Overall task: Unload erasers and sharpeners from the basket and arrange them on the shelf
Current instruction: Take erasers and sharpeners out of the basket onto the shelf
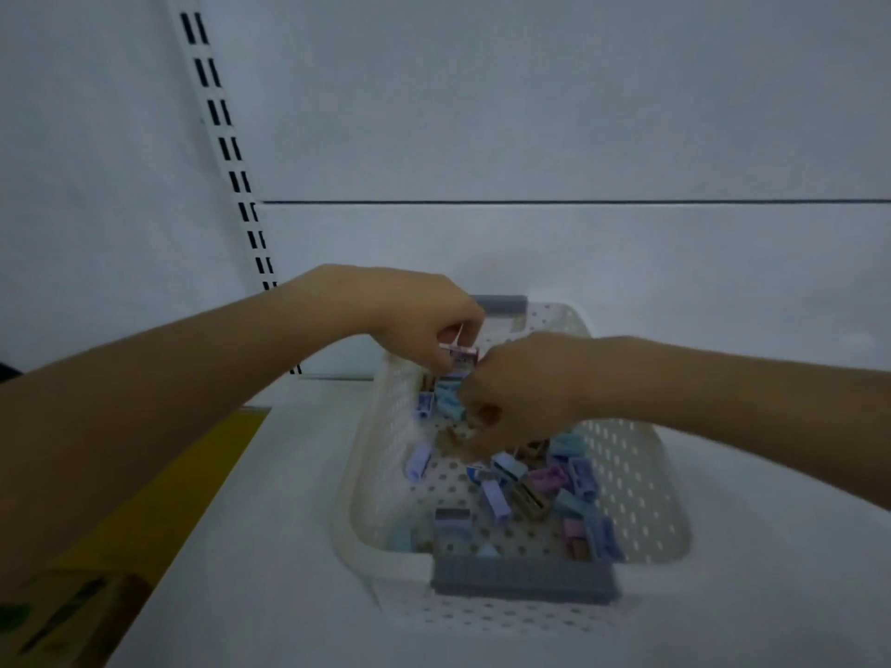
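Two hands dip into the basket point(641, 474). The left hand point(424, 315) pinches a pink piece point(460, 351) just beside the right hand point(520, 392), whose curled fingers hide their grasp.

A white perforated basket point(641, 479) with grey handles sits on the white shelf point(270, 547). Pastel sharpeners and erasers point(525, 489) lie jumbled on its floor, thickest toward 5 o'clock. One pink piece point(460, 353) is up near the 11 o'clock rim, pinched in the left hand point(419, 311).
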Demonstrator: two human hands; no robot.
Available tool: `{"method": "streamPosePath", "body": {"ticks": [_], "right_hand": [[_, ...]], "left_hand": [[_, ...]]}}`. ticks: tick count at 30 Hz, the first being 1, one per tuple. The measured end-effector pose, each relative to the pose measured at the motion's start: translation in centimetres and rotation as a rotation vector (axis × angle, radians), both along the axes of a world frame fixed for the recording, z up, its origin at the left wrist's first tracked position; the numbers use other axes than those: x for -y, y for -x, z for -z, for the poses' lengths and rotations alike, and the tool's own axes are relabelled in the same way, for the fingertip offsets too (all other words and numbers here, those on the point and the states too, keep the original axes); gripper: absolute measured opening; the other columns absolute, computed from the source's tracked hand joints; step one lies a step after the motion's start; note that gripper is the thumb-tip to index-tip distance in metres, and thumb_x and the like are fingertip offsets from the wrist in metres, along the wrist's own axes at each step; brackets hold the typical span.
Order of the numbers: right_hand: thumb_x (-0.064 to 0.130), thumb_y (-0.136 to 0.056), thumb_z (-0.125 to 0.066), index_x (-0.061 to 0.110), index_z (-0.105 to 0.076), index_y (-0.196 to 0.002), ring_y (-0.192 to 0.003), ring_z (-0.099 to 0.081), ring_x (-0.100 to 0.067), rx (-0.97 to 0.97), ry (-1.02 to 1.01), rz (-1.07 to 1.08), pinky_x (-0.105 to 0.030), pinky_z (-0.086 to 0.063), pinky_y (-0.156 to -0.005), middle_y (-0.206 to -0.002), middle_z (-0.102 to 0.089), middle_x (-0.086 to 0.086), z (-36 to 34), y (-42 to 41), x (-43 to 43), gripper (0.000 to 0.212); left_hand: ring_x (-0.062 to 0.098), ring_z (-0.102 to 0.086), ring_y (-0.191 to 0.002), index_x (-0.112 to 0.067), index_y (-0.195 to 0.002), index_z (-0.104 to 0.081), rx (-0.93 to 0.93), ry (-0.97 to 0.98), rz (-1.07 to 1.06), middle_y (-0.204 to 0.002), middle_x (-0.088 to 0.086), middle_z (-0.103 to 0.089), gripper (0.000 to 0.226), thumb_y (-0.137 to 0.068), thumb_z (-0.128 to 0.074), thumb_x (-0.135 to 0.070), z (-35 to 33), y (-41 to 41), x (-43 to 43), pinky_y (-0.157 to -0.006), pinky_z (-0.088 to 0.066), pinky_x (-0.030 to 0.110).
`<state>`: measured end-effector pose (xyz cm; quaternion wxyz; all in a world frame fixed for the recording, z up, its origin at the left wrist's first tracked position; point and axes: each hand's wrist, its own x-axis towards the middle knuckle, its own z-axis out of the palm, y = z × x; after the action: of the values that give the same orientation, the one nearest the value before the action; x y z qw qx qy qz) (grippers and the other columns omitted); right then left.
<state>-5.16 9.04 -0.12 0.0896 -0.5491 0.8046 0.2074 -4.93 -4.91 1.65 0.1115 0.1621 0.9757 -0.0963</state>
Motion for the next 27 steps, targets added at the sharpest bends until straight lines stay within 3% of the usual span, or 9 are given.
{"method": "streamPosePath", "body": {"ticks": [4, 6, 8, 12, 14, 18, 21, 24, 27], "right_hand": [[0.064, -0.077, -0.053, 0.024, -0.053, -0.096, -0.081, -0.053, -0.01, 0.238, -0.06, 0.007, -0.025, -0.044, -0.068, -0.092, -0.055, 0.008, -1.1, -1.2, -1.2, 0.045], [0.055, -0.084, -0.051, 0.022, -0.055, -0.105, -0.098, -0.055, -0.015, 0.213, -0.113, -0.082, -0.033, -0.046, -0.091, -0.109, -0.058, 0.005, 0.4, -2.1, -1.0, 0.04], [0.053, -0.087, -0.048, 0.019, -0.056, -0.108, -0.097, -0.053, -0.014, 0.138, -0.095, -0.139, -0.032, -0.041, -0.098, -0.11, -0.058, 0.004, 1.8, -2.6, -0.6, 0.041], [0.065, -0.08, -0.049, 0.016, -0.056, -0.099, -0.081, -0.053, -0.014, -0.08, -0.03, -0.082, -0.026, -0.038, -0.066, -0.099, -0.06, 0.0, 1.2, -0.7, -0.3, 0.053], [0.071, -0.073, -0.053, 0.019, -0.052, -0.112, -0.091, -0.053, -0.017, 0.008, -0.047, 0.097, -0.028, -0.04, -0.069, -0.109, -0.056, 0.0, -0.2, 0.7, -0.6, 0.065], [0.06, -0.074, -0.061, 0.029, -0.006, -0.147, -0.137, -0.023, -0.023, 0.1, -0.352, 0.189, -0.035, -0.026, -0.107, -0.154, -0.013, -0.001, -1.5, 0.6, -2.2, 0.097], [0.051, -0.086, -0.053, 0.024, 0.012, -0.146, -0.142, -0.009, -0.029, 0.065, -0.341, 0.16, -0.039, -0.015, -0.113, -0.156, 0.008, -0.006, -0.5, -0.5, -2.7, 0.093], [0.066, -0.069, -0.063, 0.023, -0.002, -0.147, -0.134, -0.029, -0.028, -0.139, -0.184, 0.16, -0.045, -0.028, -0.109, -0.151, -0.021, -0.008, -0.3, 1.0, -2.2, 0.108], [0.072, -0.067, -0.06, 0.024, -0.024, -0.142, -0.121, -0.044, -0.024, -0.178, -0.044, 0.233, -0.04, -0.037, -0.102, -0.136, -0.044, -0.003, -0.9, 2.7, -1.9, 0.096]], "left_hand": [[0.016, -0.053, -0.088, -0.02, -0.101, -0.051, -0.087, -0.068, -0.025, -0.1, 0.001, -0.056, 0.02, -0.085, -0.061, -0.027, -0.9, 0.0, 1.0, -0.083, -0.047, 0.036], [0.016, -0.053, -0.088, -0.024, -0.096, -0.047, -0.099, -0.088, -0.04, -0.099, 0.001, -0.057, 0.018, -0.085, -0.061, -0.027, -1.0, 0.2, 1.3, -0.085, -0.047, 0.038], [0.016, -0.053, -0.088, -0.025, -0.095, -0.046, -0.103, -0.103, -0.057, -0.099, 0.001, -0.057, 0.019, -0.085, -0.062, -0.027, -1.0, 0.2, 1.5, -0.085, -0.047, 0.039], [0.017, -0.055, -0.089, -0.02, -0.103, -0.053, -0.106, -0.127, -0.088, -0.099, 0.001, -0.058, 0.022, -0.084, -0.062, -0.026, -0.9, -0.1, 1.8, -0.086, -0.048, 0.041], [0.018, -0.055, -0.089, -0.02, -0.103, -0.053, -0.109, -0.137, -0.095, -0.099, 0.001, -0.059, 0.022, -0.084, -0.063, -0.026, -0.9, -0.3, 1.8, -0.085, -0.048, 0.042], [0.018, -0.055, -0.089, -0.02, -0.103, -0.053, -0.113, -0.154, -0.091, -0.099, 0.002, -0.058, 0.022, -0.084, -0.062, -0.026, -0.8, -0.5, 1.7, -0.086, -0.048, 0.042], [0.018, -0.054, -0.09, -0.022, -0.102, -0.051, -0.093, -0.14, -0.08, -0.1, 0.001, -0.058, 0.02, -0.085, -0.061, -0.027, -0.5, -0.5, 1.3, -0.086, -0.048, 0.04], [0.018, -0.055, -0.091, -0.022, -0.102, -0.051, -0.073, -0.142, -0.077, -0.1, 0.001, -0.058, 0.02, -0.085, -0.061, -0.027, -0.2, -0.6, 0.9, -0.086, -0.048, 0.04], [0.019, -0.055, -0.092, -0.02, -0.104, -0.053, -0.072, -0.149, -0.085, -0.101, 0.002, -0.058, 0.022, -0.085, -0.061, -0.026, 0.0, -0.8, 1.0, -0.087, -0.048, 0.04]]}}
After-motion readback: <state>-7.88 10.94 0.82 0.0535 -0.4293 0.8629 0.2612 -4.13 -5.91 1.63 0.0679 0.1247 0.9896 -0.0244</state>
